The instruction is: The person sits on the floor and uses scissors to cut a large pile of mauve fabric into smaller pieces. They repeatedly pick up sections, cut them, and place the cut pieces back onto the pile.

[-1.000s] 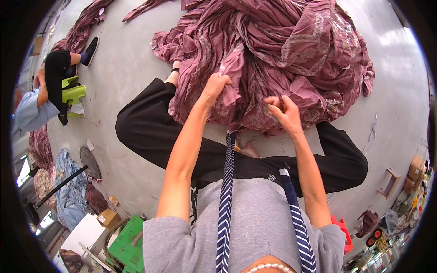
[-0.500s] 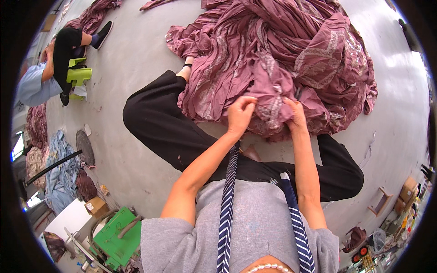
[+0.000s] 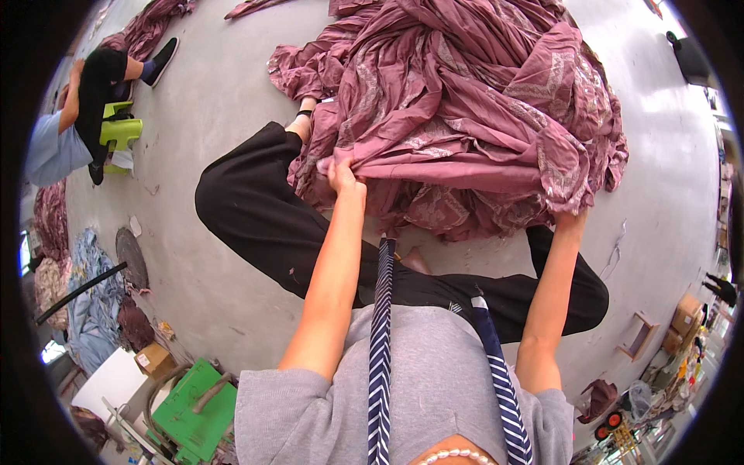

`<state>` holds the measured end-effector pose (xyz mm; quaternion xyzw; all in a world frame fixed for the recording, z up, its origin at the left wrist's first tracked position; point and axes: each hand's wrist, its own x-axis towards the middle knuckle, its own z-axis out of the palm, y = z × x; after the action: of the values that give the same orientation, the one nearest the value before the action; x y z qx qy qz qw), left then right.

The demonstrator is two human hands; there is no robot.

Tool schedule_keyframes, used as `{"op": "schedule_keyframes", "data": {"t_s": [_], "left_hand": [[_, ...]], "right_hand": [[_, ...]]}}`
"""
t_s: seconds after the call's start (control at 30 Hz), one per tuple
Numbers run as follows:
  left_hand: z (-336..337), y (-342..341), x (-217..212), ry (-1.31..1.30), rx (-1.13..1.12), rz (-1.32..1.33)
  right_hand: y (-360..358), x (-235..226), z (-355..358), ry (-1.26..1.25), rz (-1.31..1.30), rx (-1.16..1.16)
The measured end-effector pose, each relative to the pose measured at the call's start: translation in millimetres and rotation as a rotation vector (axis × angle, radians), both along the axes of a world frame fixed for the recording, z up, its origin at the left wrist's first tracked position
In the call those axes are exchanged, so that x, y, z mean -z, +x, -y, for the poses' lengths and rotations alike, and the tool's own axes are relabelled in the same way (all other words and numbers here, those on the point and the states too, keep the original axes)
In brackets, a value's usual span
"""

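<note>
A large heap of mauve patterned fabric (image 3: 457, 93) lies on the floor in front of me, between my black-trousered legs. My left hand (image 3: 344, 178) is closed on a bunched edge of it at the heap's near left side. From there a stretch of the fabric runs taut across to the right. At that other end, my right hand (image 3: 572, 220) grips the fabric, its fingers mostly covered by the folds. Pale woven motifs show along the cloth near my right hand.
To the left, another person (image 3: 58, 147) in a light blue top sits by a green stool (image 3: 120, 133). Blue fabric (image 3: 93, 298), a cardboard box (image 3: 154, 359) and a green metal unit (image 3: 194, 407) lie lower left. A wooden frame (image 3: 638, 336) and boxes (image 3: 686, 314) stand lower right.
My hands have moved apart, the left one leftward and the right one rightward. The fabric that was bunched between them is now stretched wide.
</note>
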<state>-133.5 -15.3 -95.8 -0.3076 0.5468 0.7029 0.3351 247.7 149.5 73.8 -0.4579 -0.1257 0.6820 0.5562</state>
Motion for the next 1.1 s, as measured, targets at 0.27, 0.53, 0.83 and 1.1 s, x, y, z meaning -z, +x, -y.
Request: {"op": "schedule_keyframes", "data": {"t_s": [0.27, 0.53, 0.83, 1.1], "left_hand": [[-72, -2, -161, 0.257, 0.726, -0.967], [-69, 76, -130, 0.176, 1.412, -1.474], [-21, 59, -71, -0.127, 1.297, -1.37], [-70, -6, -69, -0.433, 0.856, -1.494]], "right_hand": [[8, 30, -14, -0.013, -0.059, 0.081], [1, 39, 2, -0.048, -0.067, 0.06], [6, 53, -1, -0.087, -0.058, 0.059], [61, 72, -12, -0.304, 0.09, 0.215]]}}
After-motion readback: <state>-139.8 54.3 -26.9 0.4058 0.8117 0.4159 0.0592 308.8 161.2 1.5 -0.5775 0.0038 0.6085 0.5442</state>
